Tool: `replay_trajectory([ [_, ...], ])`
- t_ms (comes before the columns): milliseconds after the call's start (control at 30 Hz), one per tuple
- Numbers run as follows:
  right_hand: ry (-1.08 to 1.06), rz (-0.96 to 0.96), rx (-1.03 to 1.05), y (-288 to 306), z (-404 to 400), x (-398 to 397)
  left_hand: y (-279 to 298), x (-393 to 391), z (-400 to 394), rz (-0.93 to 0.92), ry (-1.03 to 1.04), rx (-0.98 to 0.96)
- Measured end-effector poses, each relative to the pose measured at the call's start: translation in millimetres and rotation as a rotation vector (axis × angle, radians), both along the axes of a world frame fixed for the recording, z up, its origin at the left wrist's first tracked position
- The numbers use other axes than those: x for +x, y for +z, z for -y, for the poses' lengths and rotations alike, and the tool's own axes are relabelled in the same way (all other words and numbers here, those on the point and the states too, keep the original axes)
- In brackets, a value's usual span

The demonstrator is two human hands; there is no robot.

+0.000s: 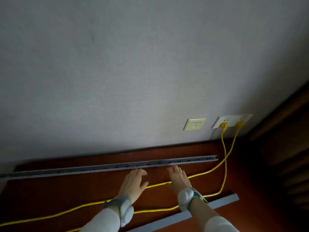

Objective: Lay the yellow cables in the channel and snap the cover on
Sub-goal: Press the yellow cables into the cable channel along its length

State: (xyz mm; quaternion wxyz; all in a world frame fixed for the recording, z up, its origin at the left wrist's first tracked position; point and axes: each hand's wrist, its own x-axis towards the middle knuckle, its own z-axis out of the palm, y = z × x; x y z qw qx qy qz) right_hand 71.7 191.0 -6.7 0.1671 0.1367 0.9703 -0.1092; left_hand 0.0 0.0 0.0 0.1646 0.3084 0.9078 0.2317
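A long grey slotted channel (pixel 107 168) lies open on the dark wooden floor along the wall. Two yellow cables (pixel 224 158) run from plugs in a white wall socket (pixel 232 121), cross, and trail left across the floor in front of the channel. A flat grey cover strip (pixel 222 202) lies nearer to me, partly under my right forearm. My left hand (pixel 135 183) and my right hand (pixel 178 179) reach toward the channel's near edge, fingers spread, holding nothing. One cable passes beneath both hands.
A grey wall fills the upper view. A second, beige wall plate (pixel 194 124) sits left of the socket. Dark wooden furniture (pixel 287 148) stands at the right. Both wrists wear grey bands.
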Motion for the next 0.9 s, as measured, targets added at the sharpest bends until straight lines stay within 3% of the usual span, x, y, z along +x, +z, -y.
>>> replay_trajectory([
  [200,0.029,-0.041,0.089,-35.6,-8.1,-10.0,-41.2,-2.2,-15.2,0.034,-0.008,-0.211],
  [367,0.282,-0.123,0.239,-35.0,-15.7,-12.9,-48.6,-4.7,-18.0,-0.085,-0.040,-0.266],
  [500,0.370,-0.305,0.260,-24.2,-33.4,-20.3,-42.6,-23.1,-8.5,-0.051,0.051,-0.124],
  [733,0.161,-0.488,0.166,13.8,-62.3,-42.7,-12.6,-82.0,-15.6,0.023,0.071,0.269],
  [900,0.060,-0.463,0.104,7.2,-68.3,-50.1,-17.5,-96.5,-32.3,0.020,0.085,0.206],
])
